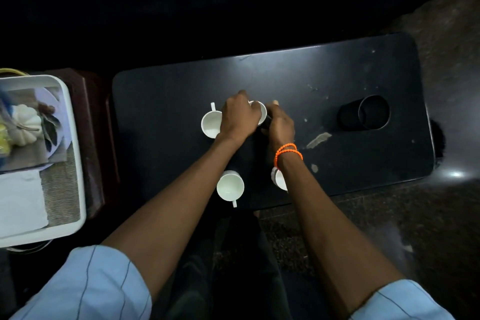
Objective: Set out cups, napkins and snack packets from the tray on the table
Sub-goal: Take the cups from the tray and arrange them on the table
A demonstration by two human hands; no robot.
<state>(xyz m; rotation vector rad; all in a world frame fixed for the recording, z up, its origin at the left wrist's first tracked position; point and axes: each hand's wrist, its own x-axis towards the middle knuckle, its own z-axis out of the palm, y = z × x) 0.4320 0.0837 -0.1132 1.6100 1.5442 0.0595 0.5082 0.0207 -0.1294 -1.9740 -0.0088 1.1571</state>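
Several white cups stand on the dark table point(298, 80). My left hand point(237, 118) grips the far middle cup point(260, 109) from above, covering most of it. Just left of it stands another cup point(211, 125), handle pointing away. My right hand point(279, 125) curls at the right side of the gripped cup; what it holds is hidden. A near cup point(230, 187) stands with its handle toward me. My right wrist partly hides one more cup point(279, 179). The white tray point(75, 153) at the left holds white napkins point(20, 202) and snack packets point(28, 125).
A black cylindrical holder point(368, 115) lies on its side at the table's right. The tabletop has scuffed, pale patches near its middle right. The tray rests on a dark red stand point(96, 112) left of the table. Speckled floor lies to the right.
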